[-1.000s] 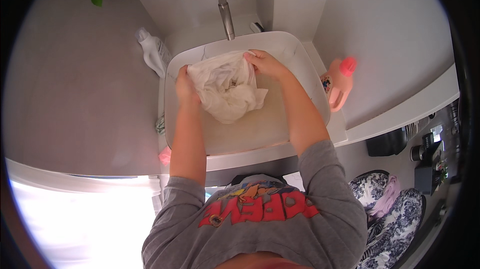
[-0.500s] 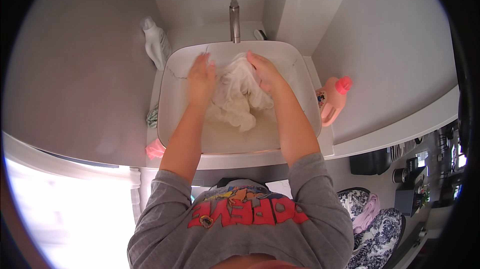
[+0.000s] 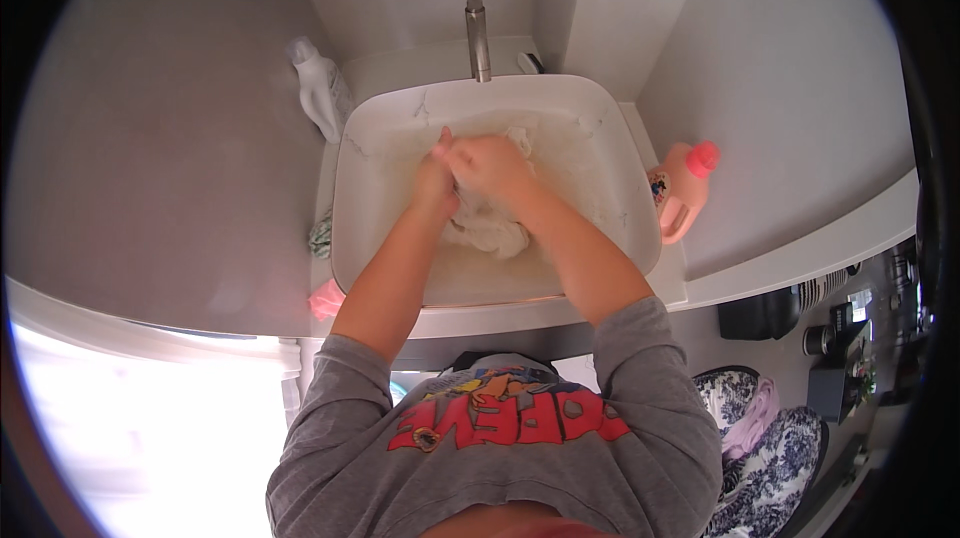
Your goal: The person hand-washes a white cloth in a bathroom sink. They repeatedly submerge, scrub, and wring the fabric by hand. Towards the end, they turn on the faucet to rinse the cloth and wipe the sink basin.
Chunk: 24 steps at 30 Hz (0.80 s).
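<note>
From where I stand, the white cloth [image 3: 490, 236] lies bunched in cloudy water near the middle of the basin [image 3: 345, 193], its thickest fold toward six o'clock and a scrap near twelve, below the tap [image 3: 478, 46]. The left hand [image 3: 434, 181] and right hand [image 3: 487, 166] meet over it, slightly toward eleven. Their fingers are bent close together, but blurred; I can't tell whether they pinch any fabric. It looks thin and limp, and I'd expect it to be slick and heavier for being soaked. I'd gather the thick six o'clock fold in both palms rather than tug one edge.
</note>
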{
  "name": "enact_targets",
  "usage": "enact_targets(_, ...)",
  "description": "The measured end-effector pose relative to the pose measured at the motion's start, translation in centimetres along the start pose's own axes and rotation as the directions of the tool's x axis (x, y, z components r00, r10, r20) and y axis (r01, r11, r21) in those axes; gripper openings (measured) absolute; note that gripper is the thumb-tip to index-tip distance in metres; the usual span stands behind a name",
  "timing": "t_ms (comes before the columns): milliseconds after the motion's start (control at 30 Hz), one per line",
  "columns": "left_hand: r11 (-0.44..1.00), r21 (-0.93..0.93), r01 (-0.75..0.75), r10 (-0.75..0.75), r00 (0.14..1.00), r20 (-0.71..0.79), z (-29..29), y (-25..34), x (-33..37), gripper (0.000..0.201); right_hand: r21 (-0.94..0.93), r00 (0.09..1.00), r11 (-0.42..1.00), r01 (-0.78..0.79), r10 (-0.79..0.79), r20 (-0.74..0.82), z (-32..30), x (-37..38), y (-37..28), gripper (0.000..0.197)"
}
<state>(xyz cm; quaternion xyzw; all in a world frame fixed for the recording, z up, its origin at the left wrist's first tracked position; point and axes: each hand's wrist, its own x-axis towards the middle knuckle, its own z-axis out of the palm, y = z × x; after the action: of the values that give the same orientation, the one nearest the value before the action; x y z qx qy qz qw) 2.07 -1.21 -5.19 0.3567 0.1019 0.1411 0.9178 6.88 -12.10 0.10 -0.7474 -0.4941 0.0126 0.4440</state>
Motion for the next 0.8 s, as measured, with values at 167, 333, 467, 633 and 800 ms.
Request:
enact_targets(167, 0.993, 0.073, 0.097, -0.069, 0.943, -0.325, 0.5, -0.5, 0.0, 0.039, -0.007, 0.983, 0.995, -0.103, 0.101, -0.15, 1.1, 0.4, -0.1, 0.038)
enact_targets(333, 0.993, 0.086, 0.087, -0.061, 0.96, -0.272, -0.1, -0.1, 0.0, 0.035, -0.191, 0.991, 0.977, -0.097, 0.079, -0.104, 1.0, 1.1, 0.0, 0.042)
enact_targets(467, 0.982, 0.163, 0.097, -0.022, 0.911, -0.411, 0.4, 0.1, -0.8, 0.042, -0.091, 1.0, 0.996, -0.006, 0.004, -0.024, 2.0, -0.3, -1.1, 0.041)
enact_targets(633, 0.976, -0.176, 0.128, -0.177, 0.937, -0.301, 0.5, 1.8, -0.6, 0.054, -0.259, 0.987, 0.953, -0.157, 0.16, -0.013, 0.6, 1.2, 3.0, 0.04)
enact_targets(800, 0.976, -0.196, 0.091, -0.148, 0.943, -0.299, 2.3, 4.0, -2.2, 0.057, 0.143, 0.902, 0.896, -0.42, 0.395, 0.173, -3.1, 0.7, 6.7, 0.041)
